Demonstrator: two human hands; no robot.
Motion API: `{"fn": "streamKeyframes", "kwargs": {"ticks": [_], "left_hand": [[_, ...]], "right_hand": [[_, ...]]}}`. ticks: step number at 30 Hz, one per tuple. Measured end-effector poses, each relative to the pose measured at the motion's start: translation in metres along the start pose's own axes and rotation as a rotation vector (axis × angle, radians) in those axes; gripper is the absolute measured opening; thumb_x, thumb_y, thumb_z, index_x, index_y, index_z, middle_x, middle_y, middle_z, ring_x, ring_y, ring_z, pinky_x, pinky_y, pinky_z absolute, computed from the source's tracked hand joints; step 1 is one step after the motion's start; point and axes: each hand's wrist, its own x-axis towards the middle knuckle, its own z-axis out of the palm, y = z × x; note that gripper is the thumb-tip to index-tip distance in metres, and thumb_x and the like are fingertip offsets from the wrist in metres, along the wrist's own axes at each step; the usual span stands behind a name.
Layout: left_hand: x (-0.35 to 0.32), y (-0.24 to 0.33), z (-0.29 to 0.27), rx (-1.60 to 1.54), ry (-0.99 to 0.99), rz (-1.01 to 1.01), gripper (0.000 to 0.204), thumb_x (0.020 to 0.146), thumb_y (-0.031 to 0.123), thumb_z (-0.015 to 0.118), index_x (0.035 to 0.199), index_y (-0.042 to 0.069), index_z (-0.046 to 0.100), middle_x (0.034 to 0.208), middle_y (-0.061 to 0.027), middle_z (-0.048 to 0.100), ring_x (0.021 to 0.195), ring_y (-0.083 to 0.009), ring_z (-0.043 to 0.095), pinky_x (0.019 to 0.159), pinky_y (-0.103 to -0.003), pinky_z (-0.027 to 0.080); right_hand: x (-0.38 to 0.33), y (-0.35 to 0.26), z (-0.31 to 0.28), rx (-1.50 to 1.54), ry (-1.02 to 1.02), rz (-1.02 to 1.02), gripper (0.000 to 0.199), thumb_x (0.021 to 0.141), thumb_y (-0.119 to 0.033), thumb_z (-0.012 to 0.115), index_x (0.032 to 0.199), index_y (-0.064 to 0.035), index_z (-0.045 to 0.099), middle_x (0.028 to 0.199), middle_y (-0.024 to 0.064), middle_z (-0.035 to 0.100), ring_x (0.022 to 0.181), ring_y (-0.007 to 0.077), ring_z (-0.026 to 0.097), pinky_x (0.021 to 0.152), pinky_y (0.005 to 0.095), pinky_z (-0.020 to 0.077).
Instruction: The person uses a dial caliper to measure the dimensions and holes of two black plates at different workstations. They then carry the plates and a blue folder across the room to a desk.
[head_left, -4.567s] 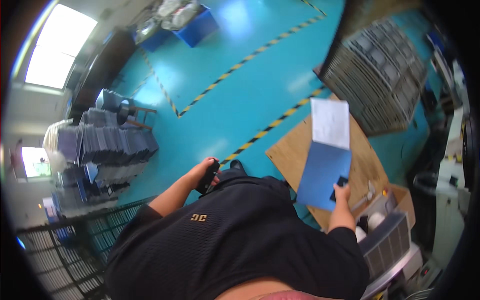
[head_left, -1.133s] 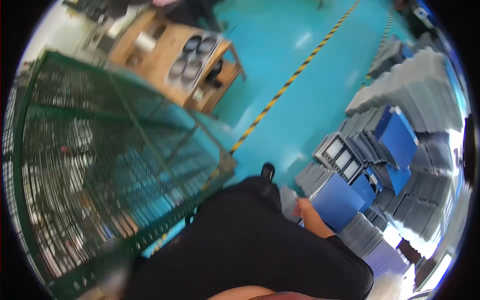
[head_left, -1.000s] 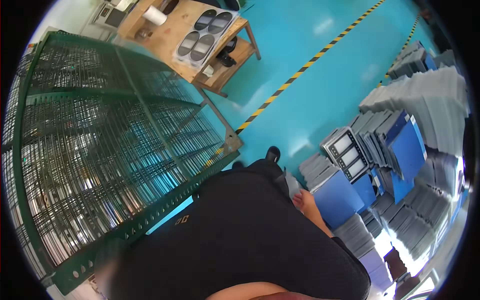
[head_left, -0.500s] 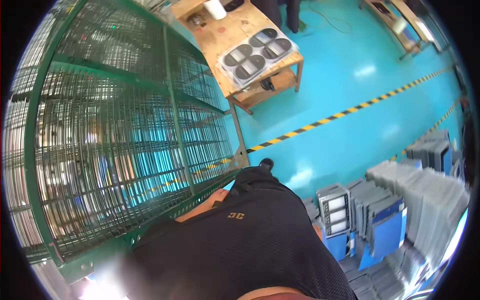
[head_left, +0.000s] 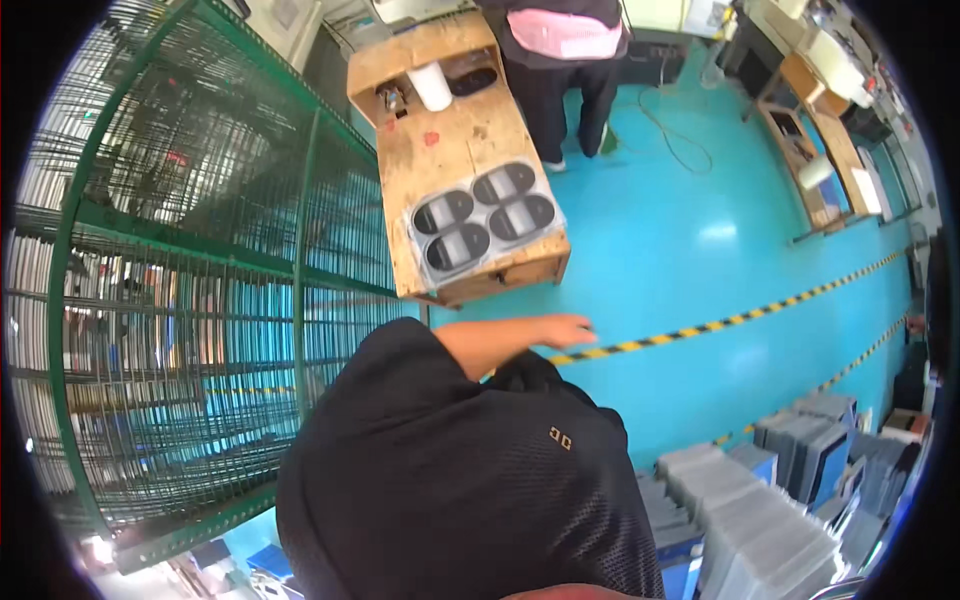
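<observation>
My left hand (head_left: 570, 330) swings out in front of my body over the blue floor, close to the striped floor tape. Nothing shows in it, and its fingers look loosely open, a little blurred. The bare forearm comes out of a wide black sleeve. My right hand is out of sight. Nearest ahead is a wooden workbench (head_left: 460, 140); on its near end lies a pale sheet with several dark oval frames (head_left: 522, 219), apart from my hand.
A tall green wire rack (head_left: 300, 210) runs along the left. Stacks of grey panels (head_left: 740, 500) stand at the lower right. Black-and-yellow tape (head_left: 740, 318) crosses the floor. A person in dark trousers (head_left: 545, 110) stands behind the bench; another wooden bench (head_left: 840, 165) is at the far right.
The view has shifted, with the workbench now lower in it and the person behind it showing more. My left hand has come from beside the rack to in front of my body.
</observation>
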Motion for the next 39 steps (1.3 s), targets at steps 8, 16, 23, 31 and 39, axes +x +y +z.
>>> {"fn": "streamKeyframes", "kwargs": {"ticks": [8,16,23,31,39], "left_hand": [[0.182,0.252,0.035,-0.023,-0.624,0.136,0.058,0.093,0.048,0.058,0.133,0.006,0.047,0.107,-0.0116,0.064,0.088,-0.0200,0.065,0.068,-0.035,0.055],[0.324,0.395,-0.007,-0.118,-0.534,0.153,0.049,0.096,0.049,0.055,0.118,0.006,0.052,0.100,-0.0081,0.065,0.079,-0.0166,0.065,0.069,-0.031,0.053],[0.481,0.455,-0.097,-0.262,-0.499,0.046,0.046,0.097,0.045,0.055,0.123,0.007,0.054,0.105,-0.0055,0.066,0.081,-0.0131,0.063,0.069,-0.027,0.051],[0.669,0.575,-0.225,-0.237,-0.633,-0.031,0.036,0.099,0.029,0.052,0.126,0.004,0.051,0.109,-0.0087,0.066,0.087,-0.0132,0.060,0.075,-0.027,0.050],[0.827,0.643,-0.314,-0.480,-0.538,-0.131,0.037,0.098,0.028,0.056,0.124,0.003,0.049,0.109,-0.0167,0.066,0.084,-0.0201,0.068,0.079,-0.032,0.055]], "right_hand": [[0.185,-0.224,-0.031,-0.059,0.198,-0.392,0.024,0.097,-0.013,0.054,0.115,0.0014,0.060,0.106,0.0135,0.065,0.089,0.0127,0.061,0.073,0.0254,0.0502],[0.358,-0.532,-0.123,-0.211,-0.496,-0.615,0.021,0.091,-0.004,0.064,0.111,0.0006,0.064,0.105,0.0105,0.067,0.089,0.0147,0.063,0.078,0.0278,0.0505],[0.518,-0.663,-0.130,-0.392,-0.427,-0.896,0.011,0.087,-0.009,0.068,0.095,-0.0001,0.069,0.089,0.0142,0.069,0.080,0.0282,0.067,0.072,0.0342,0.0523],[0.686,-0.792,-0.165,-0.348,-0.242,-0.780,0.015,0.090,-0.016,0.067,0.100,-0.0045,0.069,0.088,0.0131,0.067,0.078,0.0287,0.065,0.070,0.0353,0.0520],[0.897,-0.899,-0.203,-0.261,-0.382,-0.766,0.021,0.092,-0.022,0.064,0.103,-0.0047,0.068,0.087,0.0121,0.067,0.075,0.0253,0.064,0.069,0.0339,0.0509]]}}
